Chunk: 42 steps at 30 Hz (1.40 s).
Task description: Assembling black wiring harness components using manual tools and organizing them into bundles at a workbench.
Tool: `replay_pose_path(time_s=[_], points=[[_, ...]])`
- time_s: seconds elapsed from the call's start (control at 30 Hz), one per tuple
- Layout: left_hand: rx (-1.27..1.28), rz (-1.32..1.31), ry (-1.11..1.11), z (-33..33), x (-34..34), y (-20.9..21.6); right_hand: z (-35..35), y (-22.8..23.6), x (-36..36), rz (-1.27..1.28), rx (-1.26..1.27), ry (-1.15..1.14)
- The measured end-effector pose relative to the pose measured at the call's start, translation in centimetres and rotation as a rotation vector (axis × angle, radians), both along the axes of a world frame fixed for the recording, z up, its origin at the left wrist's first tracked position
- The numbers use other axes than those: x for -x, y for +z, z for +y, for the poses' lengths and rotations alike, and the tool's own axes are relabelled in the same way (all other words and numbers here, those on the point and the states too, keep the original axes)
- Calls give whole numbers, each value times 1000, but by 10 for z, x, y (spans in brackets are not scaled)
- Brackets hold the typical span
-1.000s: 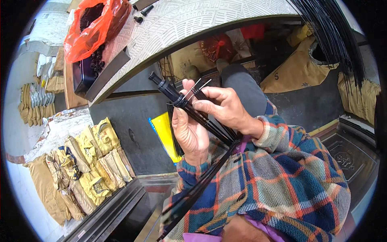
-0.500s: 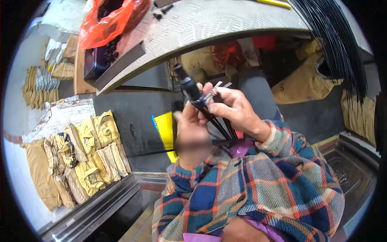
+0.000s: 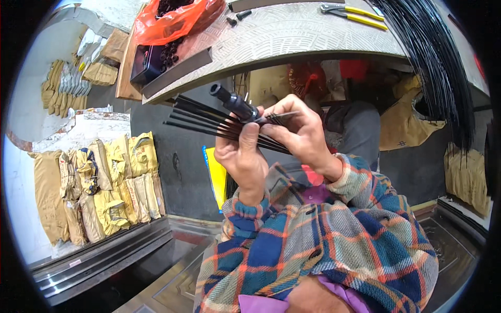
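My left hand (image 3: 242, 161) is closed round a black stepped tube (image 3: 235, 101), its thumb pressed on several thin black rods (image 3: 195, 116) that fan out to the left from the tube's base. More of the rods run out to the lower right under my palm. My right hand (image 3: 302, 135) pinches thin rod ends beside the tube's base, with fingertips close to my left thumb. A few slender greyish ends (image 3: 282, 116) show between its fingers. How the rods join the tube is hidden by my fingers.
Ahead is a patterned worktop (image 3: 292, 31) with yellow-handled pliers (image 3: 355, 16), two small black parts (image 3: 239, 17) and a red plastic bag (image 3: 175, 23). A black box (image 3: 151, 65) holds small black pieces. Long black rods (image 3: 433, 62) hang over the right edge. Wrapped packages (image 3: 104, 188) lie left.
The tube has tilted and dropped slightly, and the rods now fan out to the left instead of only downward. My left hand has turned, with its thumb now over the rods.
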<state>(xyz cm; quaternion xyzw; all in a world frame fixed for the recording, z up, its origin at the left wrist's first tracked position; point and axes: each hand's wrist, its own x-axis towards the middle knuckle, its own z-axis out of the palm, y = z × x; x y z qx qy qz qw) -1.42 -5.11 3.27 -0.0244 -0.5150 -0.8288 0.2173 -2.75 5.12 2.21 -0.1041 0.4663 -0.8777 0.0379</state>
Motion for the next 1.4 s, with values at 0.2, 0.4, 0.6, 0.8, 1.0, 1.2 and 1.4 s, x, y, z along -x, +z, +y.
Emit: replay_pose_path(time_s=[0.2,0.4,0.6,0.8,1.0,1.2,1.4], points=[[-16,-36,62,-21,-15,-6,-15,-6,-4,66,-79,72],[52,-19,131,-22,-19,-8,-16,-9,4,191,-410,30],[148,5,177,-12,-19,-12,-19,-16,3,39,-277,174],[15,-69,79,-21,-17,-14,-20,-8,0,-29,-133,156],[-103,-102,-10,-32,-17,-13,-18,-18,-2,253,-263,17],[-70,-95,58,-26,-17,-14,-18,-13,-3,231,-429,-14],[21,-30,127,-24,-18,-21,-13,-15,6,32,-264,207]])
